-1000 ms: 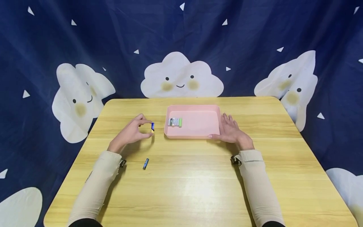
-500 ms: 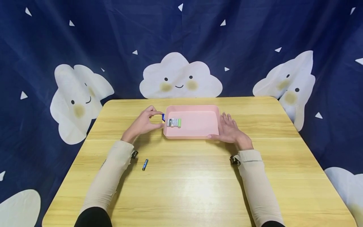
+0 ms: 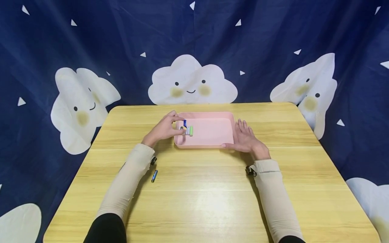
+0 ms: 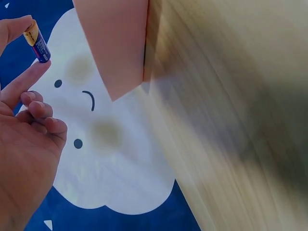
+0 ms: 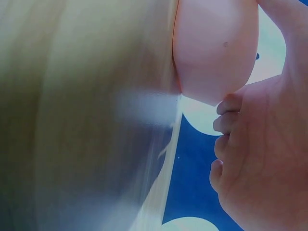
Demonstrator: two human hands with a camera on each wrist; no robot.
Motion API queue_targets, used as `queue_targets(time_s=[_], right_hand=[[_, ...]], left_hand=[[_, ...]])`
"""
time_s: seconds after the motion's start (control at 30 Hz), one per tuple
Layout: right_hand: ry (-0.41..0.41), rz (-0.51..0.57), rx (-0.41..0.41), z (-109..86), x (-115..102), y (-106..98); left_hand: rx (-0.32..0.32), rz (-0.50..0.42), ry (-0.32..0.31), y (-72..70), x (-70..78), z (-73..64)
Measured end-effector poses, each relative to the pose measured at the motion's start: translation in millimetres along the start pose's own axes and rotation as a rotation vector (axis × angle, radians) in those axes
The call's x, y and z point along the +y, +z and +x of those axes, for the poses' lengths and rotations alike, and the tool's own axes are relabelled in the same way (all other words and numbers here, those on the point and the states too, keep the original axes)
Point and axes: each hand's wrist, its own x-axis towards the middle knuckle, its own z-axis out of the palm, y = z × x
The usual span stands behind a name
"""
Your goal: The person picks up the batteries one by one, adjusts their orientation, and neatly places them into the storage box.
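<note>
My left hand (image 3: 165, 128) pinches a blue-and-yellow battery (image 4: 37, 42) end to end between thumb and index finger, the other fingers curled toward the palm. In the head view it is over the left part of a pink tray (image 3: 212, 133). Beneath it a row of batteries lies in the tray, a green battery (image 3: 191, 131) at its right end; my fingers partly hide the others. My right hand (image 3: 247, 140), fingers straight, rests against the tray's right side, thumb along the front corner. In the right wrist view it touches the pink wall (image 5: 216, 48).
A blue battery (image 3: 154, 176) lies on the wooden table (image 3: 212, 195), right of my left sleeve (image 3: 127, 182). Behind the table's far edge hangs a dark blue curtain (image 3: 133, 33) with white cloud faces.
My left hand has carried the pinched battery rightward from beside the tray, across its left rim, to above the battery row. My right hand has stayed at the tray's right side.
</note>
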Motion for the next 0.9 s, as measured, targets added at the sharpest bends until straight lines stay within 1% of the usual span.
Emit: queue_targets(time_s=[0.13, 0.37, 0.43, 0.6, 0.77, 0.9], right_hand=[[-0.003, 0.002, -0.002, 0.1, 0, -1], [-0.002, 0.015, -0.006, -0.8, -1, -1], [-0.001, 0.013, -0.009, -0.9, -1, 0], [0.000, 0.011, -0.011, -1.7, 0, 0], [0.004, 0.022, -0.014, -2.0, 0, 0], [0.002, 0.016, -0.016, -1.9, -1, 0]], left_hand=[[-0.026, 0.020, -0.001, 3.4, 0.8, 7.0], [-0.062, 0.034, 0.030, 12.7, -0.1, 18.4], [-0.073, 0.031, 0.025, 15.8, 0.0, 21.3], [-0.101, 0.035, -0.020, 23.8, 2.3, 26.8], [-0.121, 0.088, -0.052, 32.3, 3.4, 30.5], [-0.138, 0.139, -0.057, 37.5, 1.7, 32.4]])
